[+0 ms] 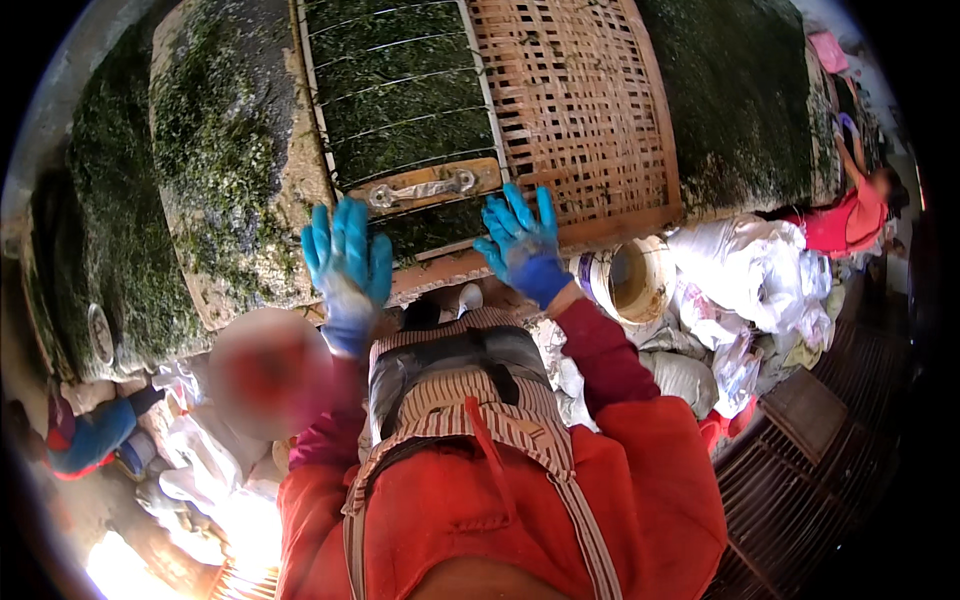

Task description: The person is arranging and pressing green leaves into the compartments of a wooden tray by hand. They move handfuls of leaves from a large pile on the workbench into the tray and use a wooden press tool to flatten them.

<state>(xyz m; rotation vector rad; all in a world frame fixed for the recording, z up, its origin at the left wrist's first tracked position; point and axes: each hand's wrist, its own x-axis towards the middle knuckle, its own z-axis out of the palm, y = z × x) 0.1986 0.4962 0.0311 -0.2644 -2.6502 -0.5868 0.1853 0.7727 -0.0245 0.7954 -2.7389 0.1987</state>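
Observation:
My left hand (345, 265), in a blue glove, lies flat with fingers stretched, just left of a wooden bar with a metal handle (430, 187). To the bar's right is my right hand (525, 245), gloved too, its fingers spread at the near edge of a woven bamboo mat (575, 110). Neither hand holds anything. The bar crosses the near end of a narrow frame strung with thin wires (485, 90). Under those wires is a layer of dark green, finely shredded plant matter (400, 95). Whether my fingertips press on the frame is hard to tell.
More green matter (730, 110) covers the surface at right, and a patchy, greenish slab (225, 140) is at left. A white bucket (640, 280) and white sacks (740, 265) stand below the near edge. A person in red (850, 215) works at far right; another person (90, 440) is at left.

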